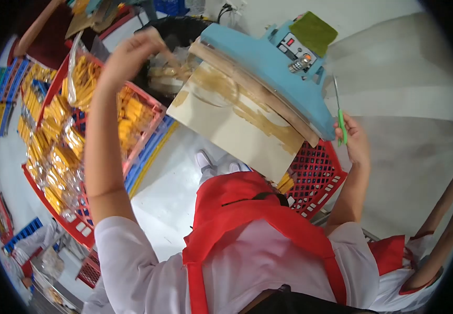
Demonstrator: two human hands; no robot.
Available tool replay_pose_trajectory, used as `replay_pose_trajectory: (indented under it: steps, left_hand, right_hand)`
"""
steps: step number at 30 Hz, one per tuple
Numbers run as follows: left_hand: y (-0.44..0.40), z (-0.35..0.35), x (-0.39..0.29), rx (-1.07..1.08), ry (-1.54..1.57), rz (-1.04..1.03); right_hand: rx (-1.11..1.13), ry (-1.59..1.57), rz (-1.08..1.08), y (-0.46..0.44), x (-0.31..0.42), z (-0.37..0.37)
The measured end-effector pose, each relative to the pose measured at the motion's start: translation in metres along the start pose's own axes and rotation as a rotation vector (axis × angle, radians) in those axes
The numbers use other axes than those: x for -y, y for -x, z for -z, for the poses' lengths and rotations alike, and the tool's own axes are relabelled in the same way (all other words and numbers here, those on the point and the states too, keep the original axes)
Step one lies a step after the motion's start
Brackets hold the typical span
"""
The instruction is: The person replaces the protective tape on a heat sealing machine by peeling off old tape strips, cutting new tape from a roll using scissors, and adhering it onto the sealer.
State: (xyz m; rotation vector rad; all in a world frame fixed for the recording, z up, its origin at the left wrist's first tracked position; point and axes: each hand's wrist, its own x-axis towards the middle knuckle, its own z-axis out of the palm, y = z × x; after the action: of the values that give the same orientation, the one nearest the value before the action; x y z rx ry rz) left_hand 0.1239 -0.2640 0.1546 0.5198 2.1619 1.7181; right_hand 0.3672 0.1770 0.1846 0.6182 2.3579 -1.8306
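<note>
My right hand (pixel 353 140) is closed around the green handles of a pair of scissors (pixel 341 125), blades pointing away from me, beside the right end of a light-blue machine (pixel 258 57) that looks like a bag sealer. My left hand (pixel 141 46) is raised over a black bin (pixel 184 30) holding clear plastic scraps. Motion smears its fingers, so whether they hold anything is unclear. In front of the machine lies a cream board (pixel 226 125) with brown tape-like patches, and a clear round plastic piece (pixel 213 93) appears to rest on it.
To the left, a red crate (pixel 85 235) holds several clear bags of yellow items (pixel 64 157). Another red crate (pixel 315 180) sits under the board's right side. A green pad (pixel 314 32) tops the machine's control box. Other people's arms (pixel 441 225) show at right.
</note>
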Motion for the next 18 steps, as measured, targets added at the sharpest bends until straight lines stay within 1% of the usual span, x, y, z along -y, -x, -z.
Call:
replay_pose_trajectory:
  steps: [1, 2, 3, 4, 5, 6, 7, 8, 9, 10, 11, 13, 14, 15, 16, 17, 18]
  left_hand:
    - [-0.021, 0.014, -0.005, -0.131, -0.199, -0.186]
    - [-0.047, 0.036, 0.002, -0.224, -0.334, -0.137]
    - [-0.066, 0.046, -0.006, -0.246, -0.412, -0.285]
    - [-0.084, 0.053, -0.016, -0.305, -0.588, -0.296]
    - [-0.1, 0.058, -0.025, -0.34, -0.713, -0.341]
    - [-0.113, 0.061, -0.031, -0.378, -0.84, -0.383]
    - [-0.129, 0.065, -0.032, -0.357, -0.84, -0.404]
    - [-0.145, 0.069, -0.033, -0.368, -0.989, -0.554]
    - [-0.159, 0.073, -0.034, -0.38, -1.134, -0.709]
    - [-0.171, 0.075, -0.032, -0.362, -1.134, -0.733]
    - [-0.182, 0.074, -0.027, -0.307, -1.177, -0.715]
    - [-0.193, 0.058, -0.022, -0.205, -1.287, -0.636]
    - [-0.185, 0.046, -0.02, -0.129, -1.283, -0.488]
    - [-0.192, 0.046, 0.004, -0.101, -1.288, -0.334]
    - [-0.192, 0.042, 0.023, -0.075, -1.331, -0.253]
    - [-0.196, 0.046, 0.056, -0.004, -1.297, -0.271]
    - [-0.182, 0.029, 0.055, 0.015, -1.33, -0.099]
  right_hand:
    - [-0.071, 0.015, -0.067, 0.005, -0.006, 0.003]
    - [-0.106, 0.004, -0.058, 0.007, -0.013, 0.004]
    - [-0.076, -0.027, -0.072, 0.007, -0.019, 0.004]
    - [-0.045, -0.058, -0.088, 0.008, -0.021, 0.003]
    - [-0.075, -0.069, -0.088, 0.008, -0.018, 0.001]
    - [-0.036, -0.083, -0.068, 0.004, -0.015, -0.002]
    - [0.005, -0.1, -0.048, 0.0, -0.014, -0.005]
    - [-0.018, -0.117, -0.05, -0.006, -0.015, -0.007]
    - [0.005, -0.092, -0.003, -0.013, -0.017, -0.009]
    - [0.026, -0.065, 0.047, -0.021, -0.018, -0.01]
    - [0.004, -0.08, 0.049, -0.029, -0.018, -0.014]
    - [-0.02, 0.064, 0.125, -0.045, -0.012, -0.022]
    - [-0.036, 0.054, 0.123, -0.054, -0.008, -0.025]
    - [-0.097, 0.195, 0.076, -0.063, -0.004, -0.029]
    - [-0.157, 0.337, 0.025, -0.072, -0.002, -0.032]
    - [-0.168, 0.329, 0.021, -0.082, -0.003, -0.035]
    - [-0.244, 0.427, 0.061, -0.093, -0.005, -0.039]
